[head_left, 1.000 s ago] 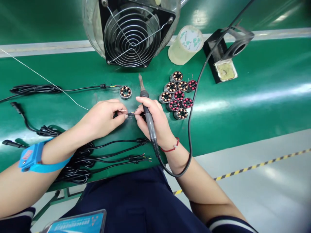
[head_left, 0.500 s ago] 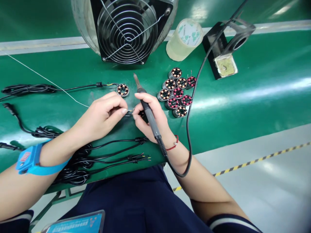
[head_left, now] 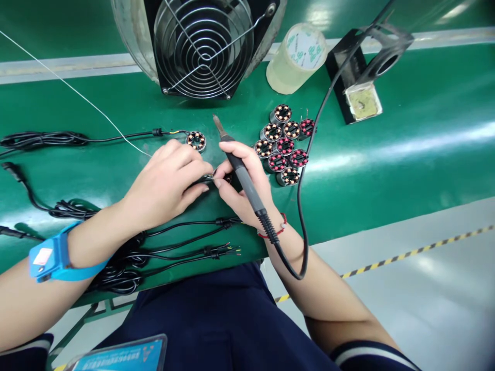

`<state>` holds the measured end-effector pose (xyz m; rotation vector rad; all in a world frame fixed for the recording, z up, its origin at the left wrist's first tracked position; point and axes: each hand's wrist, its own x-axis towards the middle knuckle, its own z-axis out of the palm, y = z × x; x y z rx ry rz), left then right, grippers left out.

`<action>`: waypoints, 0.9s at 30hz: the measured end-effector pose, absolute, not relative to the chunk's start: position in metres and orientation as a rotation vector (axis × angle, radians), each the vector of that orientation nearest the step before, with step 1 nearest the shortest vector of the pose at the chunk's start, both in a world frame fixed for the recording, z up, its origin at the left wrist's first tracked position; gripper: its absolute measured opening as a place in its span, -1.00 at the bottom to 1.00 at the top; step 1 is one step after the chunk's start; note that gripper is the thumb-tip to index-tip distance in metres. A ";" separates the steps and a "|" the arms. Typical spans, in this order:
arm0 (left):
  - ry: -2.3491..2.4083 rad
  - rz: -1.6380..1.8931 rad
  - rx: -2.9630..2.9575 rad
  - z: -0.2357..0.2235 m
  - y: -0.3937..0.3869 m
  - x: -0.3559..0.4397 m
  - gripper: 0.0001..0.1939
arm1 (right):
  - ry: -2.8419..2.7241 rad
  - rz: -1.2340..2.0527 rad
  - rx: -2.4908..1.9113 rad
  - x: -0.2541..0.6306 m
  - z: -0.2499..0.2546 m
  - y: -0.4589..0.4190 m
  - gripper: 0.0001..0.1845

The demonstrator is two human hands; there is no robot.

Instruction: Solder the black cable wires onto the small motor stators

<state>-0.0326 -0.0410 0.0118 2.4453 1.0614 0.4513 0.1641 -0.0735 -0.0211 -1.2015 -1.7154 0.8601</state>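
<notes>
Nearest, on the green table [head_left: 406,170], black cables [head_left: 119,282] in loose coils. Beyond, grips a soldering iron [head_left: 244,178] in the right hand [head_left: 260,178], with the tip pointing away, apart from the wires. Apparently pinches the fine wires [head_left: 209,177] between the same thumb and forefinger, beside a wound core [head_left: 229,178] mostly hidden by the fingers. Curls the left hand [head_left: 166,180] round the opposite side — cannot tell the exact hold — with a pale strand [head_left: 83,97] leading in under it. Likely light, bendy, easily snapped wires: better held with fingertips near the ends, never tugged. Farther off, a lone core [head_left: 196,140], clustered cores [head_left: 285,146], then a tape roll [head_left: 288,72], an iron stand [head_left: 344,67] and a fan [head_left: 204,56].
</notes>
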 end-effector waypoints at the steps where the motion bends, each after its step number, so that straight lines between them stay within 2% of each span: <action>1: 1.070 0.418 2.465 0.011 -0.041 -0.031 -0.79 | -1.699 0.867 -1.191 0.164 -0.020 -0.073 -0.50; 6: 1.106 0.500 2.492 0.009 -0.044 -0.027 -0.68 | -1.650 0.852 -1.050 0.163 -0.020 -0.073 -0.51; 12: 1.094 0.638 2.291 0.004 -0.043 -0.029 -0.77 | -1.849 0.743 -1.140 0.167 -0.028 -0.073 -0.45; 18: 1.118 0.642 2.119 -0.001 -0.040 -0.029 -0.85 | -1.944 0.615 -1.194 0.166 -0.031 -0.072 -0.52; 24: 1.115 0.601 2.074 -0.002 -0.039 -0.026 -0.86 | -1.883 0.650 -1.149 0.168 -0.032 -0.071 -0.49; 27: 1.098 0.582 2.067 -0.002 -0.039 -0.024 -0.87 | -1.808 0.687 -1.164 0.177 -0.022 -0.078 -0.53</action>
